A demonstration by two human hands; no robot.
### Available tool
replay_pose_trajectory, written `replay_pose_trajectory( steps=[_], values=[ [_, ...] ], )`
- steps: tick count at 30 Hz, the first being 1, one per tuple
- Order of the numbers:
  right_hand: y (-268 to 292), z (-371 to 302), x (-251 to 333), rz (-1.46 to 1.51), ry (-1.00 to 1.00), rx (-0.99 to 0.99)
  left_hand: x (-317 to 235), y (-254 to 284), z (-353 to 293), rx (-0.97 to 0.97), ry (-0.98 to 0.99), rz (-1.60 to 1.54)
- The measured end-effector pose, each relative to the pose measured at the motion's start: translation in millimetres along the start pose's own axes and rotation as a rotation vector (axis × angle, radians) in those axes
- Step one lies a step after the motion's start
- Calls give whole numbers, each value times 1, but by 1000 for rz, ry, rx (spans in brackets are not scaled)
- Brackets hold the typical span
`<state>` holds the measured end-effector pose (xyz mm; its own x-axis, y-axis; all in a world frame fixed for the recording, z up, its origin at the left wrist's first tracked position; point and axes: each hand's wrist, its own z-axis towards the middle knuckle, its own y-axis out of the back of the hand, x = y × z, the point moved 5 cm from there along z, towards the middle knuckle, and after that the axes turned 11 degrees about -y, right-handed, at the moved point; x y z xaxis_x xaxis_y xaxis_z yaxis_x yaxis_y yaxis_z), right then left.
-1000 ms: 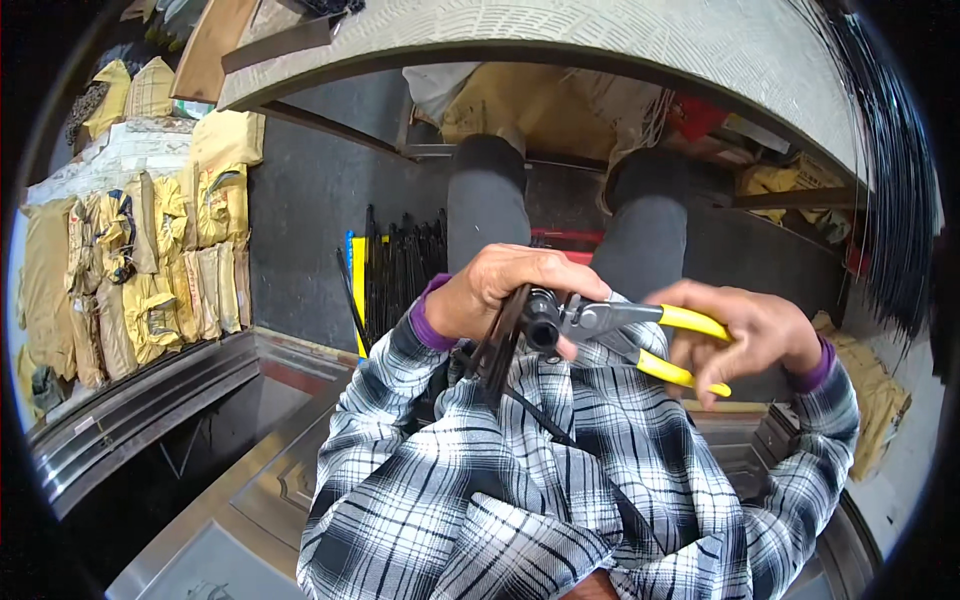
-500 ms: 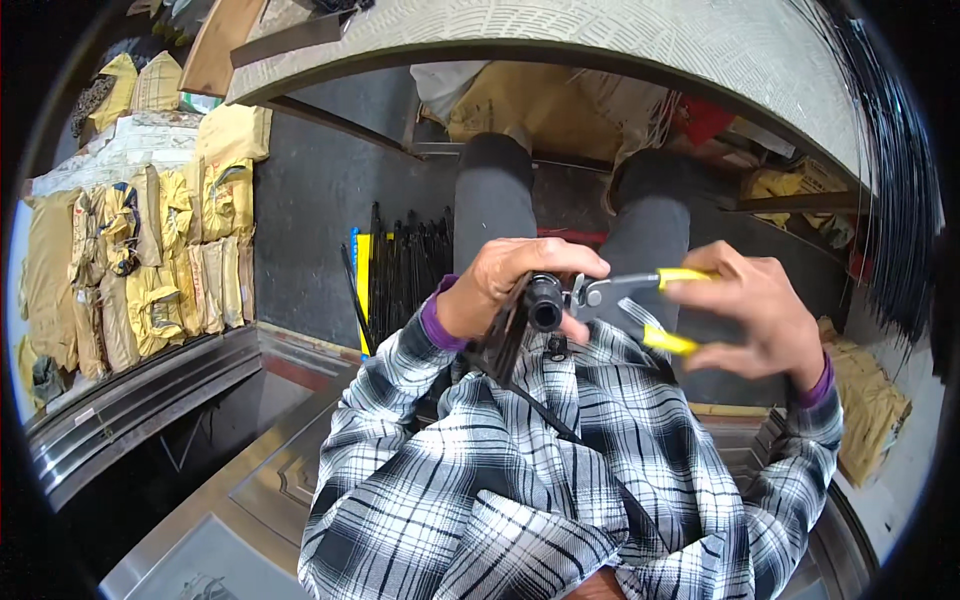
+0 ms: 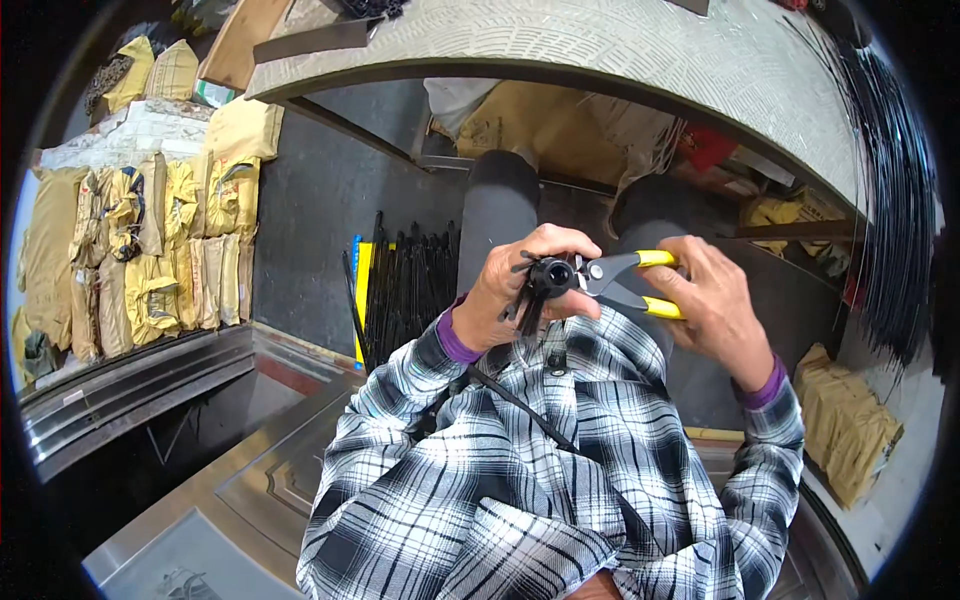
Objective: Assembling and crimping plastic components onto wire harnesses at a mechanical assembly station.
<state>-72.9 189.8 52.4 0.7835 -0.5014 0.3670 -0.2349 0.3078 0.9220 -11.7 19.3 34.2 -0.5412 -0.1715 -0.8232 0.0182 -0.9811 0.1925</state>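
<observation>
My left hand (image 3: 525, 285) is closed around what looks like a black umbrella frame, its thin ribs fanned out below a round hollow end (image 3: 557, 274) that faces up at me. The thumb and forefinger reach past it toward the right. In my right hand (image 3: 708, 300) are pliers (image 3: 630, 282) with yellow grips and grey metal arms. Their handles are spread apart, the fingers wrapped round them. The jaws meet the right side of the hollow end, between my left thumb and forefinger; what they bite on is too small to make out.
Bundled black rods (image 3: 412, 295) stand beside my left knee, next to a yellow and blue strip (image 3: 362, 300). Paper-wrapped packages (image 3: 150, 250) are stacked at the left. A grey patterned table (image 3: 600, 50) spans the far side. Long black wires (image 3: 895, 200) hang at the right.
My right hand has come left with the pliers, and their jaws are now closer against the hollow end. The frame has tilted, so its ribs show more around the end.
</observation>
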Motion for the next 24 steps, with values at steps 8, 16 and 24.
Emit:
replay_pose_trajectory(
  steps=[8, 16, 24],
  values=[
    [-80, -4, 5, 1204, -296, -8, 21, 0, -12, -225, 55, -398],
    [-28, 48, 21, 915, 28, -182, 15, 19, -11, -211, 113, -166],
    [-40, 63, 33, 966, -25, -292, 11, 23, -13, -186, 126, 7]
  ],
)
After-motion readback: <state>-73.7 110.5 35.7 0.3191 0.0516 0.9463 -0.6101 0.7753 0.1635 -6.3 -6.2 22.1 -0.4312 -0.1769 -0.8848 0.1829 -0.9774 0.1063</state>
